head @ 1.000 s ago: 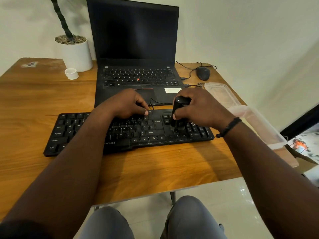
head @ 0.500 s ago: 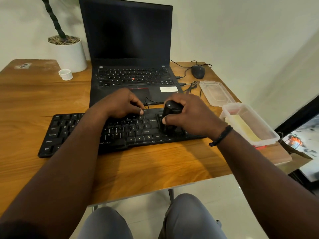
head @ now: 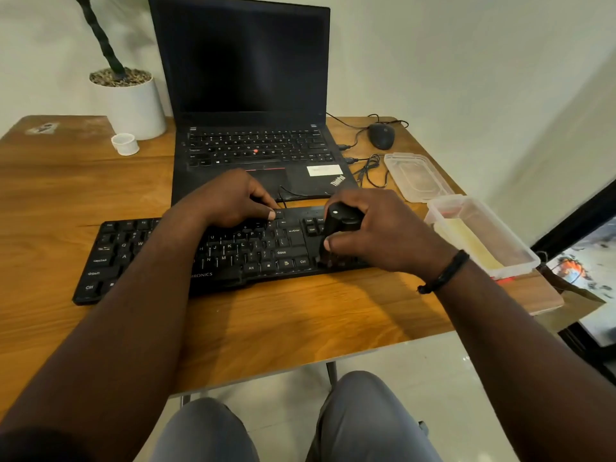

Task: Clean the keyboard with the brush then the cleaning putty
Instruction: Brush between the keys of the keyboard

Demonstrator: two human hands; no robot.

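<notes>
On the wooden bench [head: 66,195], the left hand [head: 230,198] rests with curled fingers on the top edge of the black keyboard [head: 110,258], apparently steadying it without clasping anything. The right hand [head: 376,235] grips the black brush [head: 340,221], upright over the right-hand keys. Just right, a clear container [head: 500,228] holds yellowish cleaning putty [head: 466,241].

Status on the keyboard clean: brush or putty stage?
Brush stage. The right hand grips the black brush, bristles on the keyboard at its right end; the left hand steadies the top edge. How much is brushed can't be told. The yellow putty sits in its open container, unused.
</notes>
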